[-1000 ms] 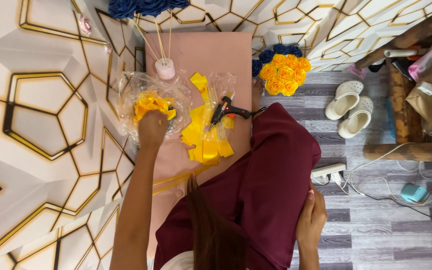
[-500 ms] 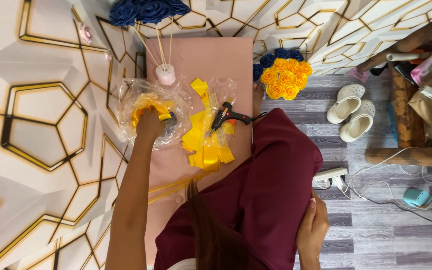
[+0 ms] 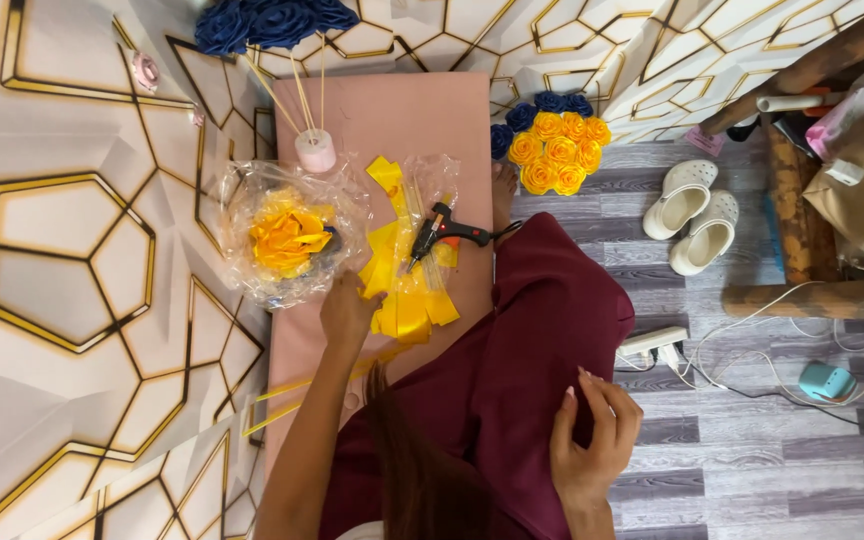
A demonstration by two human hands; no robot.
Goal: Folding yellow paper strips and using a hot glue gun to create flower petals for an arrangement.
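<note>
Presently the left hand [image 3: 347, 312] rests on the pink mat [image 3: 392, 120], fingers loosely curled, pinching nothing I can make out, touching the near edge of the yellow ribbon strips [image 3: 407, 300]. Ribbons run lengthwise near-to-far, just right of it. Far-left, the yellow ribbon rose [image 3: 287, 240] sits in clear wrap. Black glue gun [image 3: 447, 230] lies beyond. Right hand [image 3: 592, 435] lies flat on the maroon lap, well apart.

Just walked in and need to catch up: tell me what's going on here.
A person sits on the floor at a pink mat, making ribbon flowers. The left hand rests by the yellow ribbon strips, beside a yellow ribbon rose lying on clear plastic wrap. The right hand rests on the maroon garment. A glue gun lies untouched.
</note>
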